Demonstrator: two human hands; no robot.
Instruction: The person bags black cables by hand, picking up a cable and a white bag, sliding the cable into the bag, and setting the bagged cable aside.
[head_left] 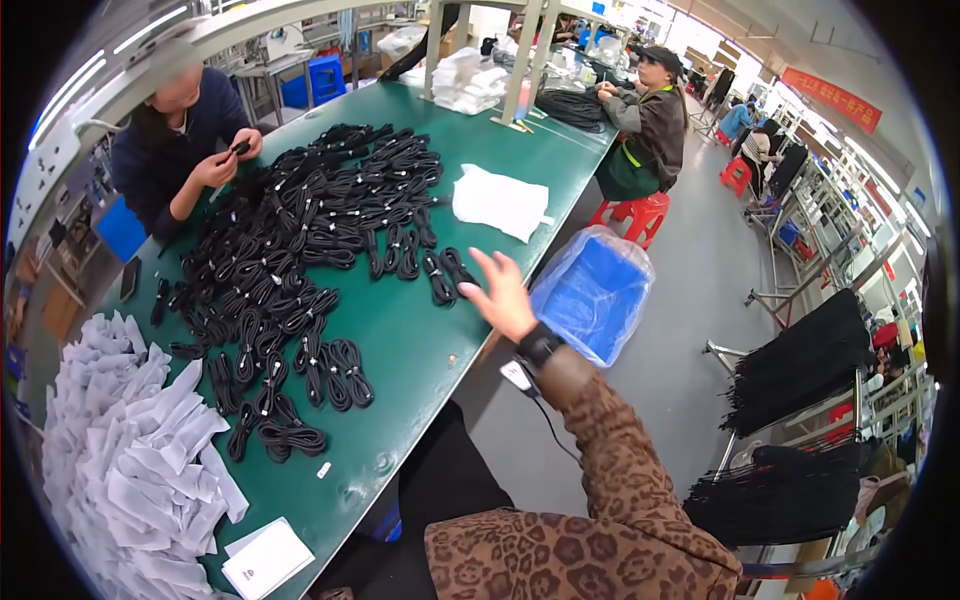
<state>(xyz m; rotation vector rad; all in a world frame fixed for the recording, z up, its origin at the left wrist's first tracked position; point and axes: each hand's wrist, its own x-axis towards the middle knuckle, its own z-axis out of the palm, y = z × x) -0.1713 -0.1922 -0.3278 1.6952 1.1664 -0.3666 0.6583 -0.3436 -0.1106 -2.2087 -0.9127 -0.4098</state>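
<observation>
My right hand reaches over the green table with its fingers apart and nothing visible in them. A dark watch sits on its wrist. Just beyond the fingertips lie two tied bundles of black cable, and whether the hand touches them I cannot tell. To their left spreads a large heap of similar black cable bundles. Beside the far bundles is a white plastic bag. My left hand is out of the picture.
Whitish sleeves pile at the near left, beside white cards. A blue bin lined with clear plastic stands right of the table. One person handles a black piece at the far left; another sits farther back. Racks hold black strands.
</observation>
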